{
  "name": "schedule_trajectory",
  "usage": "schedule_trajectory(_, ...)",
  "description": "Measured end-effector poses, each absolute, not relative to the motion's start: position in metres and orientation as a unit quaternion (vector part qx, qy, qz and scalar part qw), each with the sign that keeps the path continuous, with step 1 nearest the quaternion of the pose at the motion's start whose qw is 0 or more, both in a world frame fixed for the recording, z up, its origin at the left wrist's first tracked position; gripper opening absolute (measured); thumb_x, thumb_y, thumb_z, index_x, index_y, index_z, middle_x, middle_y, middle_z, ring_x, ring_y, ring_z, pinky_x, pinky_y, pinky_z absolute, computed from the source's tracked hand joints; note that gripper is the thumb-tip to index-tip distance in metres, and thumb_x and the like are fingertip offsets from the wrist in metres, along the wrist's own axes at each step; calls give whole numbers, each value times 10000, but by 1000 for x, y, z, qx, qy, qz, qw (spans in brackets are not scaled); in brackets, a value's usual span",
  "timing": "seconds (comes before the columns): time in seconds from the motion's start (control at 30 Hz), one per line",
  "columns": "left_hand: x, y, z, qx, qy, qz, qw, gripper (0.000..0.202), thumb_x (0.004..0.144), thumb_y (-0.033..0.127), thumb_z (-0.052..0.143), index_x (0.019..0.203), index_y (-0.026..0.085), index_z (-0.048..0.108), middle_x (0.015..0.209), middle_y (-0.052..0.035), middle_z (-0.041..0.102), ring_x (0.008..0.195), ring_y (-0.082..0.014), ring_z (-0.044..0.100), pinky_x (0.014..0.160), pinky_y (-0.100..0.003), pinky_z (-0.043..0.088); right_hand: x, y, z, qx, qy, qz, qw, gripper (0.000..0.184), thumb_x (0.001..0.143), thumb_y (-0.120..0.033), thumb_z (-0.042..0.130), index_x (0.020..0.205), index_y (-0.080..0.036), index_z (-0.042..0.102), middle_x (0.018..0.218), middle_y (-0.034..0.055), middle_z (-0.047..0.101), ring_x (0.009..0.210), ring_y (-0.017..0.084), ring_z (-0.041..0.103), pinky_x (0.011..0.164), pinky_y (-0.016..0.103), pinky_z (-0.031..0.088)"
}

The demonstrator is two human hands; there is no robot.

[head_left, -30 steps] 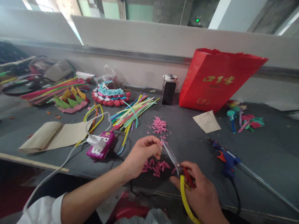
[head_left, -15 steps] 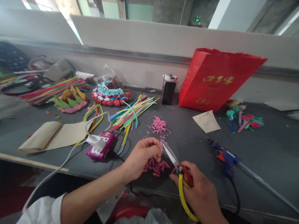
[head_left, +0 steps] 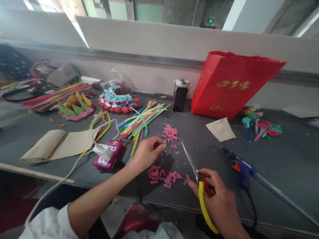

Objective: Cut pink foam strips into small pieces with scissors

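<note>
My left hand (head_left: 149, 151) is above the table with its fingers pinched together, beside the farther pile of small cut pink pieces (head_left: 170, 132). Whatever lies between its fingertips is too small to make out. In my right hand (head_left: 219, 199) are scissors (head_left: 191, 159) with red and yellow handles, their blades pointing up and left, away from the left hand. Longer pink strips (head_left: 171, 177) lie loose near the front edge, between my two hands.
Thin coloured sticks (head_left: 142, 119) lie behind my left hand. A purple power strip (head_left: 109, 156) with a white plug stands left, near a paper roll (head_left: 57, 144). To the right are a glue gun (head_left: 241, 169), brown paper (head_left: 220, 129) and a red bag (head_left: 231, 86). A phone (head_left: 180, 99) leans on a bottle.
My left hand has moved away from the scissor tips, left and toward the farther pink pile. The scissors in my right hand have shifted slightly right and their blades look closer together.
</note>
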State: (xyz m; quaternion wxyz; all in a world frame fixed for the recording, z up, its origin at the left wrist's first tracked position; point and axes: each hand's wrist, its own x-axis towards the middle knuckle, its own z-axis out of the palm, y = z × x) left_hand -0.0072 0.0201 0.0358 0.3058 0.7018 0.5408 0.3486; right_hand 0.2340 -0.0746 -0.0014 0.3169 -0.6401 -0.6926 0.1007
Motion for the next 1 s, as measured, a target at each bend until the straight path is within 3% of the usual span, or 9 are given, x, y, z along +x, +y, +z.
schedule_trajectory(0.13, -6, 15, 39, 739, 519, 311, 295, 79, 822, 192, 557, 805, 180, 633, 675, 19, 581, 607, -133, 510, 579, -239, 365, 235, -73, -1, -640, -685, 111, 331, 385, 792, -572, 647, 985, -248, 569, 752, -4, 751, 656, 180, 741, 527, 208, 551)
schedule_trajectory(0.3, 10, -8, 38, 842, 425, 209, 258, 140, 834, 230, 593, 937, 171, 667, 868, -45, 645, 791, -180, 597, 712, -267, 437, 236, -73, 1, -634, -686, 110, 339, 359, 807, -550, 643, 988, -251, 560, 748, -14, 752, 641, 170, 741, 520, 197, 548)
schedule_trajectory(0.4, 19, -17, 32, 890, 401, 125, 175, 150, 872, 277, 561, 870, 172, 668, 876, -70, 642, 818, -220, 594, 740, -317, 443, 236, -72, 2, -625, -695, 104, 341, 339, 815, -532, 642, 989, -256, 552, 760, -17, 755, 655, 166, 743, 522, 191, 544)
schedule_trajectory(0.5, 23, -20, 28, 895, 402, 100, 162, 172, 886, 231, 519, 794, 170, 652, 835, -69, 639, 785, -219, 597, 727, -323, 443, 235, -71, 1, -623, -696, 111, 340, 332, 810, -522, 651, 983, -257, 551, 758, -19, 750, 662, 166, 742, 525, 193, 543)
schedule_trajectory(0.63, 22, -18, 30, 879, 418, 107, 201, 126, 846, 154, 528, 794, 150, 643, 815, -84, 654, 772, -227, 615, 678, -307, 441, 233, -71, 1, -630, -688, 130, 335, 332, 815, -517, 641, 996, -251, 556, 782, -5, 745, 688, 181, 738, 566, 224, 549)
schedule_trajectory(0.77, 18, -17, 37, 863, 427, 130, 236, 156, 890, 157, 484, 891, 150, 640, 829, -64, 688, 758, -193, 640, 668, -267, 449, 232, -69, 2, -628, -687, 136, 339, 337, 808, -520, 649, 986, -249, 556, 764, -9, 742, 657, 175, 732, 553, 220, 541)
schedule_trajectory(0.87, 15, -16, 45, 824, 426, 188, 324, 155, 910, 193, 486, 893, 174, 639, 806, -26, 687, 715, -150, 635, 650, -228, 444, 231, -67, 3, -625, -691, 129, 341, 348, 801, -526, 660, 988, -252, 553, 752, -16, 740, 654, 173, 733, 554, 216, 543)
schedule_trajectory(1.0, 11, -13, 54, 707, 457, 275, 465, 164, 908, 308, 521, 825, 183, 589, 592, 39, 572, 519, -94, 512, 513, -192, 381, 231, -68, 2, -627, -688, 135, 340, 352, 792, -519, 676, 989, -258, 547, 783, -15, 746, 704, 179, 742, 557, 207, 545)
